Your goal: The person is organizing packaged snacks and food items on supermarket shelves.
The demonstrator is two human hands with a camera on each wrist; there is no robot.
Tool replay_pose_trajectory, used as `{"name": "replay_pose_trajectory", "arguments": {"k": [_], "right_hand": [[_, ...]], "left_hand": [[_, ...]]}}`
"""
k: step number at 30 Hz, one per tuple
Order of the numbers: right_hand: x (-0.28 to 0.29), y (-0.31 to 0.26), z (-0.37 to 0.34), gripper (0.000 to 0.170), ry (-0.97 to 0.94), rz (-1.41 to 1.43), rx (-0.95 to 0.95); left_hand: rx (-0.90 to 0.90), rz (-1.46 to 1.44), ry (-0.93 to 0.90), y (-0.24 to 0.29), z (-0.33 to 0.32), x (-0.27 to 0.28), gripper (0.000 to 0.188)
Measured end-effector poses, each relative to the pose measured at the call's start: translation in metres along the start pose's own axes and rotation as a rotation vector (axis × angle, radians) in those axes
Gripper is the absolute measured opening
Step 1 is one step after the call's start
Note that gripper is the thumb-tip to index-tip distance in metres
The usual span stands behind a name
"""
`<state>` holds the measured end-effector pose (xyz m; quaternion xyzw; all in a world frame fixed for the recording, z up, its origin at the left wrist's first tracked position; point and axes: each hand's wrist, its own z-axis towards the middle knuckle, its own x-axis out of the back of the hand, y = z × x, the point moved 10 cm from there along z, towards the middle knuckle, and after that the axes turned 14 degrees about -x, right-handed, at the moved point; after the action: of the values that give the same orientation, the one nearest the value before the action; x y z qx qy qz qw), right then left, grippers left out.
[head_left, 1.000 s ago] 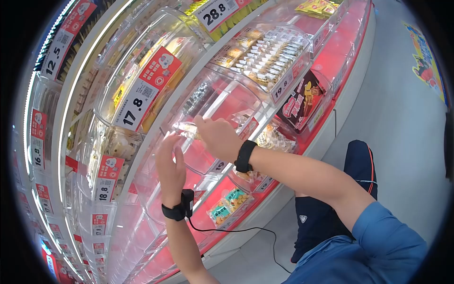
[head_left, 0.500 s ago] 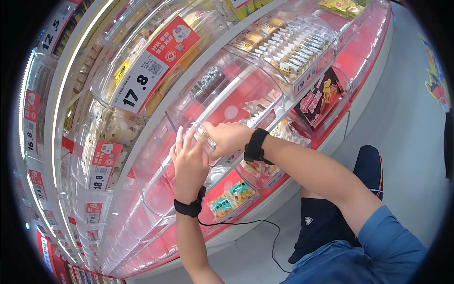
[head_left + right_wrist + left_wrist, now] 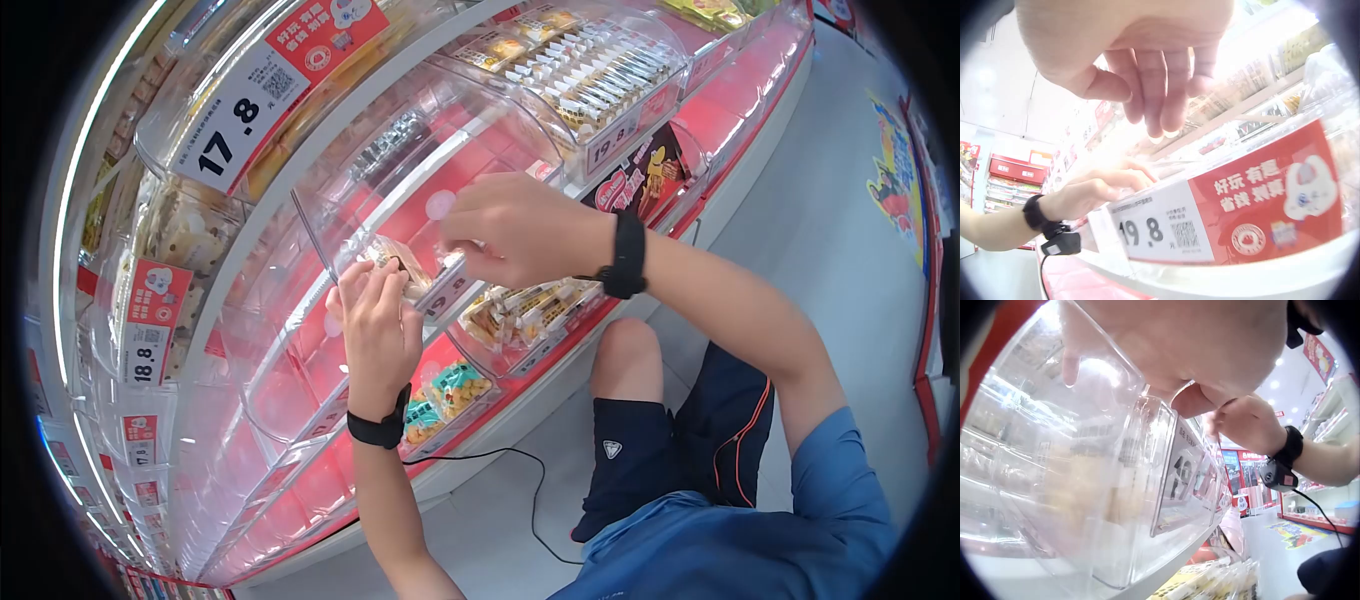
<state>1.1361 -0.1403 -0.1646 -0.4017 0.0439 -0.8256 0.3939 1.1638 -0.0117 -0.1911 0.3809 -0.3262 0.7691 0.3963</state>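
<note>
My left hand [image 3: 378,330] reaches over the front edge of a clear plastic bin [image 3: 1110,537], its fingers lying at a small wrapped snack packet [image 3: 410,262]. In the left wrist view a fingertip [image 3: 1071,370] shows through the plastic, and the thumb is outside by the price tag [image 3: 1180,465]. My right hand [image 3: 530,230] hovers to the right above the same row of bins. Its fingers hang loosely bent with nothing between them, as the right wrist view shows. Below it is a red and white 19.8 price tag [image 3: 1163,228].
Wrapped snacks [image 3: 590,85] fill a neighbouring bin up the row. Lower down are long packets [image 3: 530,315], green-labelled bags [image 3: 455,390] and a dark box [image 3: 650,170]. A large 17.8 sign [image 3: 265,90] hangs on the upper shelf. A black cable [image 3: 520,455] trails from the left wrist.
The hands came together over a small packet, then parted. The right hand has let go and drawn back to the right; the packet now lies at the left fingers in the bin.
</note>
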Motion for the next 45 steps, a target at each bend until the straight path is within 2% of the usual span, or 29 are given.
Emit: {"name": "replay_pose_trajectory", "arguments": {"k": [3,4,6,9,12,15,18,22,23,26,27,30,34,35,38,41,44,45], "right_hand": [[-0.007,0.012,-0.049,0.008,-0.269,-0.050,-0.011],[-0.033,0.035,-0.067,0.006,-0.446,-0.244,-0.097],[-0.053,0.065,-0.101,0.018,-0.416,-0.406,-0.051],[-0.054,0.080,-0.122,0.042,-0.282,-0.557,-0.103],[-0.056,0.086,-0.125,0.060,-0.299,-0.470,-0.227],[-0.064,0.104,-0.127,0.065,-0.325,-0.055,-0.474],[-0.078,0.150,-0.135,0.068,-0.193,0.002,-0.724],[-0.102,0.180,-0.130,0.074,-0.487,0.027,-1.131],[-0.100,0.186,-0.124,0.078,-0.382,-0.007,-1.115],[-0.100,0.182,-0.125,0.082,-0.577,-0.160,-1.250],[-0.099,0.177,-0.120,0.080,-0.551,-0.238,-1.168],[-0.108,0.181,-0.122,0.079,-0.602,-0.207,-1.173],[-0.104,0.181,-0.124,0.090,-0.580,-0.110,-1.270],[-0.107,0.188,-0.120,0.096,-0.512,-0.077,-1.201],[-0.114,0.198,-0.129,0.096,-0.483,0.057,-1.229],[-0.093,0.169,-0.137,0.088,-0.560,0.323,-1.284],[-0.090,0.176,-0.130,0.082,-0.475,0.054,-1.177],[-0.072,0.165,-0.129,0.063,-0.227,-0.290,-1.088]], "left_hand": [[0.004,-0.003,0.015,0.002,0.002,0.003,0.025],[0.005,0.002,0.019,0.002,0.000,0.003,0.025],[-0.001,0.017,0.034,0.001,0.000,0.002,0.024],[-0.003,0.032,0.051,0.002,0.001,0.004,0.024],[-0.003,0.030,0.056,0.002,-0.001,0.004,0.024],[-0.005,0.035,0.060,0.002,0.000,0.003,0.024],[0.002,0.032,0.059,0.002,-0.001,0.002,0.025],[0.004,0.026,0.060,0.002,0.001,0.002,0.026],[0.000,0.025,0.057,0.002,0.000,0.002,0.026],[-0.015,0.026,0.055,0.002,0.002,0.002,0.027],[-0.015,0.025,0.055,0.002,0.002,0.002,0.027],[-0.018,0.027,0.054,0.002,0.002,0.002,0.027],[-0.010,0.040,0.044,0.002,0.002,0.001,0.027],[-0.014,0.043,0.048,0.003,0.001,0.000,0.026],[-0.035,0.052,0.048,0.003,0.002,-0.001,0.025],[-0.038,0.058,0.034,0.004,0.001,-0.002,0.025],[-0.047,0.060,0.046,0.004,0.002,-0.002,0.025],[-0.049,0.060,0.052,0.005,0.003,-0.001,0.025]]}}
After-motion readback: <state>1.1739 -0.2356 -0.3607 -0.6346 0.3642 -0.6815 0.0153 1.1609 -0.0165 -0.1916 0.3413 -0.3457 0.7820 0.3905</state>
